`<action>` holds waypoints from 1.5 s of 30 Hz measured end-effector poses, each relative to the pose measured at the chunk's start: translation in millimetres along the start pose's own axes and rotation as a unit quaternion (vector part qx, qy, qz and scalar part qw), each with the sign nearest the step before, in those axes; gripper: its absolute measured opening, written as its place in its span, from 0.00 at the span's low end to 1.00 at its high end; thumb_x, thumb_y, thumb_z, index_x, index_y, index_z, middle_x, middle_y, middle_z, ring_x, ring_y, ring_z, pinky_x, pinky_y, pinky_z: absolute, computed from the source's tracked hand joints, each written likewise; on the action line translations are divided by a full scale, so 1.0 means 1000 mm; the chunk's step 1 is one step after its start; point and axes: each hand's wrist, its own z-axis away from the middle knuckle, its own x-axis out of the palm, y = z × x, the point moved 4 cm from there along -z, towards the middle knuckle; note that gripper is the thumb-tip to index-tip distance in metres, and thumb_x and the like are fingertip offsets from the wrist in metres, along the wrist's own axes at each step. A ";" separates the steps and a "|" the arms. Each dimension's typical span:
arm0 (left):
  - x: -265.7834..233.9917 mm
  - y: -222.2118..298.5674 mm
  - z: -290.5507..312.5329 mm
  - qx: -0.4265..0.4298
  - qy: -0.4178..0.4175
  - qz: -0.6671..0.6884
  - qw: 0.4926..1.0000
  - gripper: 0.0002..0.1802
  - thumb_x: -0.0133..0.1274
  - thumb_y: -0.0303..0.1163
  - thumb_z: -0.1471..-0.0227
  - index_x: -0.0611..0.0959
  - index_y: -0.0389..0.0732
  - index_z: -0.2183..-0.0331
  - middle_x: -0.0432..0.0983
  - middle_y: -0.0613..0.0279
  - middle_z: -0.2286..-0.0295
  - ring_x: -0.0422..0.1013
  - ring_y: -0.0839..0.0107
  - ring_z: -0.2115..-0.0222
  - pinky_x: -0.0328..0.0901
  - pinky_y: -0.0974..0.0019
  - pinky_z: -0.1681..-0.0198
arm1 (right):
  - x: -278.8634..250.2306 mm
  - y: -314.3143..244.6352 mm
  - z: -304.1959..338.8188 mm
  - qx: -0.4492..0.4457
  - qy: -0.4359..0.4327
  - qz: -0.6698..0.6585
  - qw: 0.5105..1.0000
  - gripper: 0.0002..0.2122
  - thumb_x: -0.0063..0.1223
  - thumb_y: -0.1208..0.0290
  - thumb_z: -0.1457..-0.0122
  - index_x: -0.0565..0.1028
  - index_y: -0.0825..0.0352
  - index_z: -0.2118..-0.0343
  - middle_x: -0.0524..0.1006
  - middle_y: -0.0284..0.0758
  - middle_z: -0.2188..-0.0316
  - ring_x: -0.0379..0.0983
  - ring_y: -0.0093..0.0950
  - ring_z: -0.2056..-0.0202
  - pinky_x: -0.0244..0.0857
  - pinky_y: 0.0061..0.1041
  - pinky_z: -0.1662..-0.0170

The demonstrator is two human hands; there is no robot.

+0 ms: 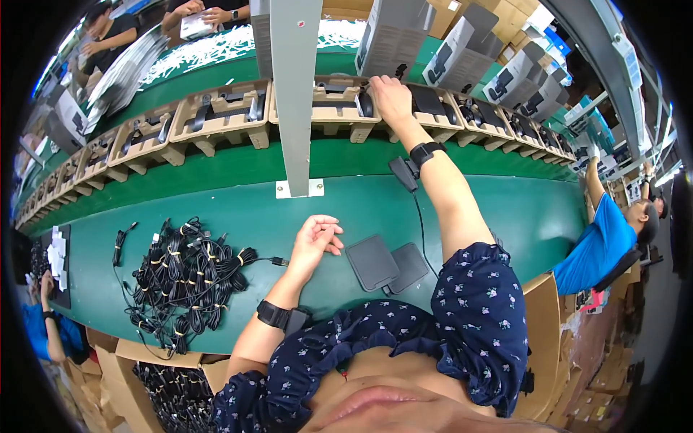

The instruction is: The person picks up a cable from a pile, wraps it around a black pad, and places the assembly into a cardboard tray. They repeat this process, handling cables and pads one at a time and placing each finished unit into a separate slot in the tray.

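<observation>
Partly under the right hand [392, 99] sits a tan tray [336, 114].

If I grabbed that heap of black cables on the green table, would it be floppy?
Probably floppy: the cables bend and loop in all directions. They'd likely lift in small bundles, since pale ties cinch them in places. Some might snag and drag others along, because they lie tangled over each other.
</observation>
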 end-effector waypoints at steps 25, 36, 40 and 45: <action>-0.003 -0.003 -0.004 -0.007 0.001 -0.018 1.000 0.10 0.44 0.28 0.46 0.69 0.36 0.61 0.70 0.59 0.69 0.69 0.74 0.75 0.66 0.73 0.73 | 0.029 0.044 0.011 0.165 -0.211 0.120 0.956 0.17 0.40 0.54 0.45 0.76 0.62 0.66 0.69 0.37 0.61 0.64 0.36 0.57 0.58 0.39 0.58; -0.006 -0.005 -0.004 -0.013 0.005 -0.022 1.000 0.10 0.44 0.28 0.46 0.69 0.35 0.62 0.70 0.58 0.69 0.69 0.73 0.75 0.66 0.73 0.73 | 0.002 0.046 0.058 0.114 -0.064 -0.238 0.962 0.13 0.47 0.71 0.48 0.70 0.71 0.61 0.71 0.46 0.61 0.67 0.42 0.58 0.61 0.35 0.55; -0.006 -0.006 -0.005 -0.011 0.001 -0.011 1.000 0.10 0.44 0.28 0.46 0.69 0.35 0.62 0.70 0.58 0.69 0.69 0.74 0.75 0.66 0.73 0.73 | -0.003 0.051 0.049 0.061 -0.167 -0.214 0.960 0.13 0.47 0.75 0.50 0.71 0.67 0.60 0.72 0.43 0.61 0.69 0.41 0.60 0.63 0.33 0.57; -0.005 -0.006 -0.004 -0.014 0.007 -0.018 1.000 0.10 0.43 0.28 0.46 0.69 0.35 0.62 0.70 0.58 0.69 0.69 0.74 0.75 0.66 0.74 0.74 | 0.010 0.050 0.039 0.030 -0.201 -0.090 0.975 0.15 0.43 0.75 0.50 0.68 0.62 0.57 0.74 0.44 0.68 0.72 0.40 0.65 0.64 0.36 0.60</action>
